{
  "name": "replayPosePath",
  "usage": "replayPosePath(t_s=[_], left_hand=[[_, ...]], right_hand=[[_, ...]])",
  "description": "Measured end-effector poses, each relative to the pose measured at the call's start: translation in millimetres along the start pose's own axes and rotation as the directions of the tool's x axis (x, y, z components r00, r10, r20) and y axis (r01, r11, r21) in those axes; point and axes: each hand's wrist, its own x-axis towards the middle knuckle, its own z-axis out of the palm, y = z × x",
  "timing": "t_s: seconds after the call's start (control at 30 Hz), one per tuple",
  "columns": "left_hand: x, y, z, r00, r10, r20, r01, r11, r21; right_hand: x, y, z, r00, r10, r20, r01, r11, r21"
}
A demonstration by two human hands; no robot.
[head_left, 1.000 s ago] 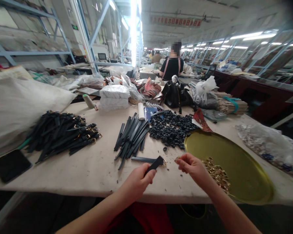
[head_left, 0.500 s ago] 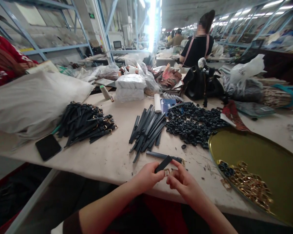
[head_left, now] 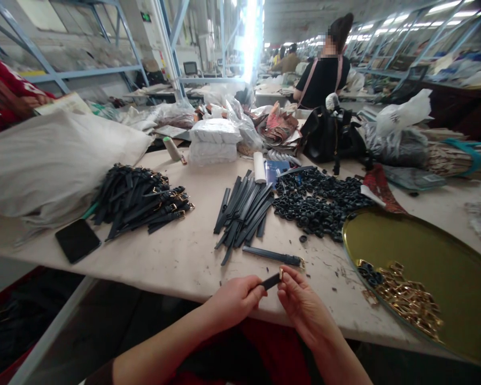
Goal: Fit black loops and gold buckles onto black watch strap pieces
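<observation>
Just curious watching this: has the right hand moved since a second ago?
Yes. The right hand has left the gold tray and come to the black strap that the left hand holds.

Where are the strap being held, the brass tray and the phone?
black strap (head_left: 271, 280), head view, on the bare stretch between the two hands.
brass tray (head_left: 433, 251), head view, on its bare inner surface.
phone (head_left: 77, 240), head view, on the middle of its dark screen.

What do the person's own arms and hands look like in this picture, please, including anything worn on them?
Both forearms are bare. The left hand and the right hand wear no gloves, and no rings, watch or bracelet show. A dark brown sleeve edge appears high on the left arm at the bottom of the picture. No sleeve shows on the right arm.
</observation>
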Motion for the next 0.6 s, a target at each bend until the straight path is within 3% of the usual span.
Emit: replayPosePath(t_s=[0.1, 0.17, 0.3, 0.37, 0.5, 0.6], left_hand=[[-7, 2, 2.9, 0.999, 0.053, 0.009, -0.053, 0.994, 0.098], [-9, 4, 5.3, 0.999, 0.053, -0.007, -0.052, 0.995, 0.089], [-14, 7, 9.0, 0.999, -0.035, -0.021, 0.033, 0.995, -0.092], [-18, 7, 10.9, 0.995, -0.095, 0.03, 0.1, 0.966, -0.239], [-21, 3, 15.7, 0.982, -0.104, 0.156, 0.165, 0.872, -0.46], [-21, -1, 20.6, 0.981, -0.103, 0.165, 0.174, 0.845, -0.505]], right_hand=[[-8, 11, 6, 0.998, 0.061, 0.027, -0.062, 0.998, 0.029], [-15, 19, 9, 0.999, 0.004, 0.041, -0.002, 0.999, -0.046], [-30, 32, 12, 0.981, -0.177, 0.085, 0.193, 0.941, -0.278], [-36, 35, 12, 0.972, -0.209, 0.105, 0.232, 0.922, -0.311], [-43, 34, 11, 0.974, -0.153, 0.167, 0.194, 0.944, -0.268], [-43, 32, 10, 0.977, -0.099, 0.19, 0.139, 0.968, -0.209]])
